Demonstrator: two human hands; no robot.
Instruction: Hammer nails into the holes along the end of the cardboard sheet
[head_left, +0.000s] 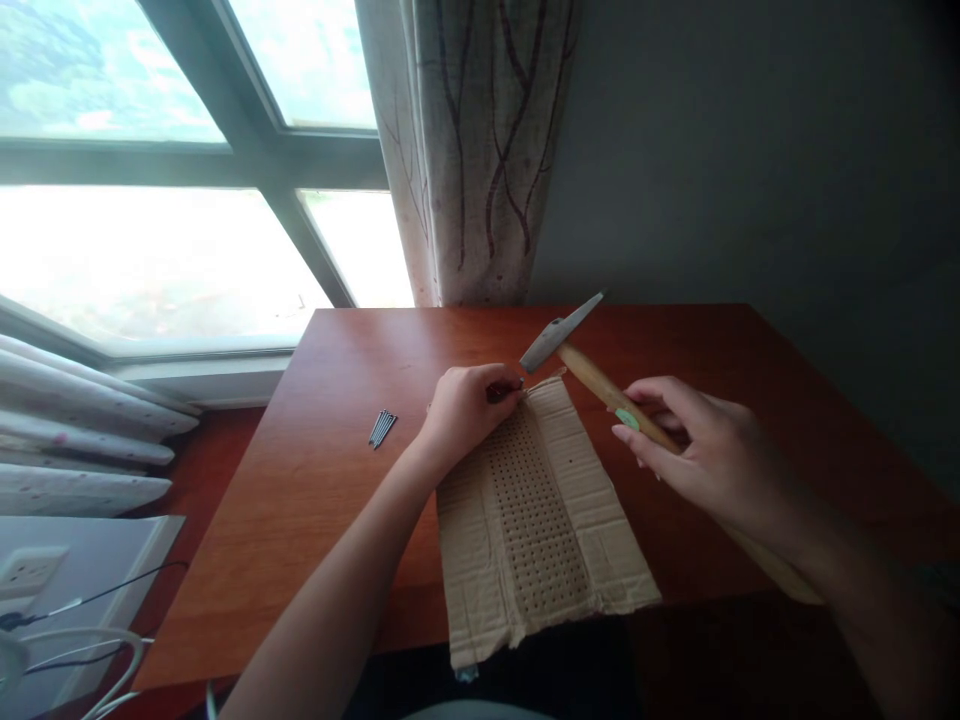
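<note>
My right hand (pixel 694 435) is wrapped round the wooden handle of a hammer (pixel 600 380), which carries a green sticker. The hammer's metal head is raised just above and to the right of my left fingertips. My left hand (pixel 476 405) pinches a nail (pixel 520 383), of which only the tip of the head shows, at the far end of a cardboard piece (pixel 607 500). Rows of small holes run down the middle of the cardboard. Left of my left hand, a small bunch of nails (pixel 382 428) lies on the table.
The reddish wooden table (pixel 300 480) stands against a grey wall. A window (pixel 172 260) and a patterned curtain (pixel 480 150) are behind it. At the lower left are a wall socket (pixel 34 572) and cables (pixel 112 640). The cardboard overhangs the near table edge.
</note>
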